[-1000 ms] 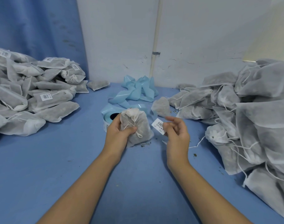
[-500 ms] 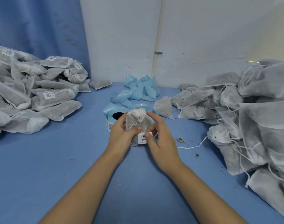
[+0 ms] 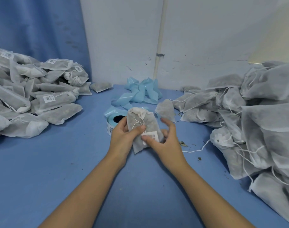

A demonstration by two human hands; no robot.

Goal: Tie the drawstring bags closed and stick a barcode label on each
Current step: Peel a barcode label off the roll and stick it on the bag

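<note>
The left hand (image 3: 124,137) grips the small grey non-woven drawstring bag (image 3: 145,122) from its left edge, with the thumb across the front just under the knotted white cord and the fingers wrapped behind. The right hand (image 3: 168,143) pinches the same bag from the other side, its thumb pressing the white barcode label (image 3: 151,134) onto the fabric and its fingers curled round the back. The bag is held upright, neck up, low over the blue table top (image 3: 58,170). Whether its bottom corner touches the surface cannot be told. Its mouth is gathered and tied and the label sits on its face, so this bag looks all but finished — probably only a last rub-down of the sticker is wanted. Just behind the hands lies the roll of labels on pale blue backing (image 3: 111,124), and beyond it a loose tangle of spent pale blue backing strip (image 3: 140,92). On the left, a heap of tied grey bags bearing barcode stickers (image 3: 46,99) appears to be the finished stock. On the right, a larger heap of grey bags with trailing white cords (image 3: 255,116) shows no stickers — that, by the look of it, is the work left, and it is plenty.
</note>
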